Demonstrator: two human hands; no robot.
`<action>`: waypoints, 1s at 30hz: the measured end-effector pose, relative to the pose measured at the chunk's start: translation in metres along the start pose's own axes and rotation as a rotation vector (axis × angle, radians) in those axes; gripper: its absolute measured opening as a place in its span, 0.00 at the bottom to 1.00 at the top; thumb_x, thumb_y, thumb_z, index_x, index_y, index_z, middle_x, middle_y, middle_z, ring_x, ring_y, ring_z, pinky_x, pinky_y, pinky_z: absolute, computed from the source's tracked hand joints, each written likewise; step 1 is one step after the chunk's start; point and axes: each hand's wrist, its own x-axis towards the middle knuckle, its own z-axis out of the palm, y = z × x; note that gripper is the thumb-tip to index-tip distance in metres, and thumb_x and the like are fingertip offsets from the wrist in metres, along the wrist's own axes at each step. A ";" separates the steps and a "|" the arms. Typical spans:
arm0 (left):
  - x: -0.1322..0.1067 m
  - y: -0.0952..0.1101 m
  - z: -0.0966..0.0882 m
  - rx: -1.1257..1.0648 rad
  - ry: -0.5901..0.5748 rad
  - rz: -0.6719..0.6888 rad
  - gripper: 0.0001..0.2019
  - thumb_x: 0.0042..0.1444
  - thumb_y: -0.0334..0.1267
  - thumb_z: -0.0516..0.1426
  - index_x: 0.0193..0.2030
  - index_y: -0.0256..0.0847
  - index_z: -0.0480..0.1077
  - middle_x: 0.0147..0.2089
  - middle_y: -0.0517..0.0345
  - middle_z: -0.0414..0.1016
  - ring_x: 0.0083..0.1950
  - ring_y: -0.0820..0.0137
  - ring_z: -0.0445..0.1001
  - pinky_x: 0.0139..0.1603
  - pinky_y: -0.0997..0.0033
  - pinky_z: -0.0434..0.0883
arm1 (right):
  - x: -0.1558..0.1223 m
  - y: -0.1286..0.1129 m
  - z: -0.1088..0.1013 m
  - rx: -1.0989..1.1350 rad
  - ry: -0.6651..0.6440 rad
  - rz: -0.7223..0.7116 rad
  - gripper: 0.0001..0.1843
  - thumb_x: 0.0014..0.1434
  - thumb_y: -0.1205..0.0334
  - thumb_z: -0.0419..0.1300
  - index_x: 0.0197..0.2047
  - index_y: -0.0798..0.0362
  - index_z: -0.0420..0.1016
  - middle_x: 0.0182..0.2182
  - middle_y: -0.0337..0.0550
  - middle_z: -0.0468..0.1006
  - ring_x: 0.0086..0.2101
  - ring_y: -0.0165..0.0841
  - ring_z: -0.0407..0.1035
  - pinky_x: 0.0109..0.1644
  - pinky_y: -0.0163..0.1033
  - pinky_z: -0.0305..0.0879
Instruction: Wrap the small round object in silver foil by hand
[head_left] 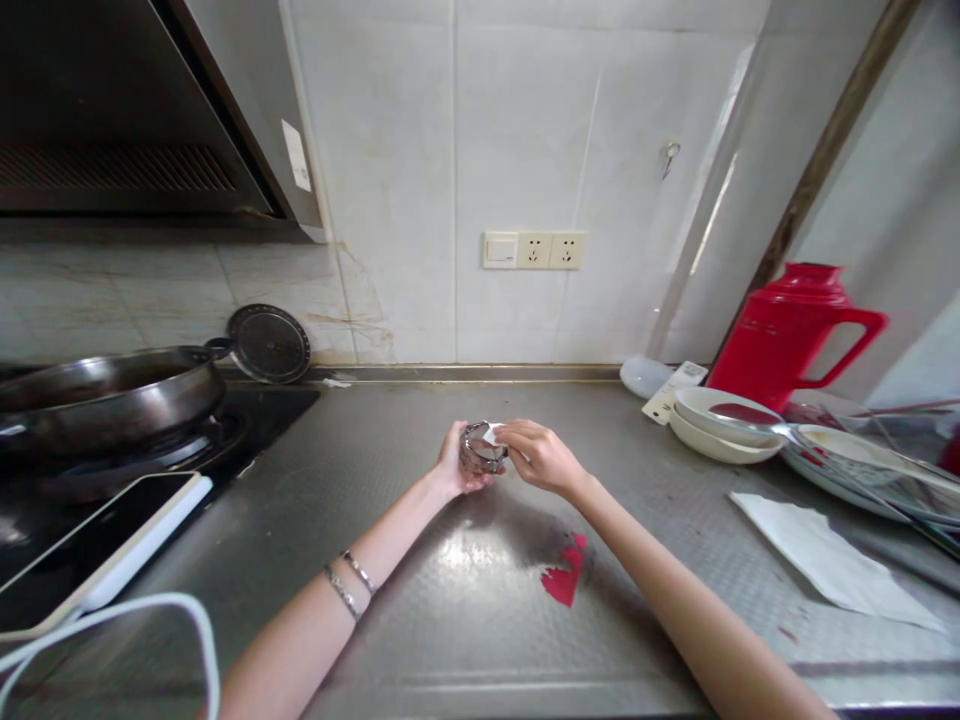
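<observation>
Over the middle of the steel counter [480, 620] my left hand [452, 467] wraps round a small clear glass cup [481, 452] from the left. My right hand [541, 458] is closed in a pinch on a small white piece [495, 434], perhaps tissue, pressed at the cup's rim. Both forearms reach in from the bottom edge; the left wrist wears two thin bracelets [349, 582]. What is inside the cup is hidden.
A dark wok [105, 395] sits on the stove at left, a round lid [268, 343] behind it. A tablet [97, 545] with a white cable lies front left. Right: red jug [787, 330], stacked bowls [720, 422], plates, white paper [825, 555]. A red patch [564, 575] marks the counter.
</observation>
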 end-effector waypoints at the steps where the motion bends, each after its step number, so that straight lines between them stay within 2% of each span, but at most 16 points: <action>1: 0.000 0.000 0.000 -0.010 -0.001 0.005 0.27 0.52 0.58 0.43 0.36 0.34 0.68 0.25 0.38 0.75 0.13 0.66 0.65 0.08 0.78 0.48 | 0.000 0.000 0.000 0.008 0.009 0.017 0.17 0.55 0.75 0.49 0.42 0.54 0.75 0.39 0.49 0.80 0.43 0.39 0.74 0.49 0.46 0.72; 5: -0.002 -0.001 0.004 -0.061 0.002 0.034 0.25 0.53 0.57 0.44 0.35 0.35 0.68 0.24 0.41 0.74 0.13 0.65 0.66 0.08 0.78 0.48 | -0.004 -0.001 0.000 0.049 0.012 0.074 0.18 0.57 0.75 0.49 0.44 0.52 0.75 0.43 0.48 0.79 0.46 0.38 0.73 0.51 0.46 0.71; 12: -0.009 0.003 0.012 -0.141 0.071 0.104 0.27 0.55 0.55 0.40 0.34 0.34 0.69 0.22 0.45 0.72 0.14 0.68 0.65 0.09 0.78 0.49 | -0.006 -0.006 -0.001 0.122 -0.010 0.115 0.20 0.60 0.75 0.47 0.52 0.52 0.70 0.53 0.50 0.73 0.54 0.36 0.67 0.57 0.45 0.67; 20: -0.009 0.001 0.016 -0.291 0.062 0.171 0.26 0.56 0.51 0.41 0.35 0.32 0.71 0.21 0.46 0.71 0.15 0.68 0.66 0.09 0.77 0.51 | -0.006 -0.011 -0.001 0.046 -0.023 0.068 0.21 0.59 0.74 0.49 0.53 0.53 0.70 0.52 0.52 0.74 0.54 0.39 0.67 0.56 0.47 0.68; 27: -0.011 0.000 0.023 -0.372 0.172 0.190 0.25 0.57 0.51 0.40 0.35 0.32 0.70 0.20 0.49 0.69 0.18 0.66 0.68 0.11 0.76 0.55 | -0.006 -0.019 0.001 -0.034 -0.019 0.012 0.19 0.61 0.73 0.47 0.52 0.56 0.69 0.50 0.54 0.75 0.56 0.38 0.64 0.57 0.48 0.67; 30: -0.011 -0.001 0.023 -0.396 0.182 0.213 0.24 0.57 0.50 0.41 0.34 0.32 0.69 0.19 0.50 0.69 0.18 0.66 0.68 0.12 0.75 0.57 | -0.006 -0.021 0.002 -0.048 -0.021 0.017 0.19 0.61 0.74 0.46 0.53 0.57 0.69 0.50 0.55 0.74 0.56 0.39 0.65 0.57 0.47 0.67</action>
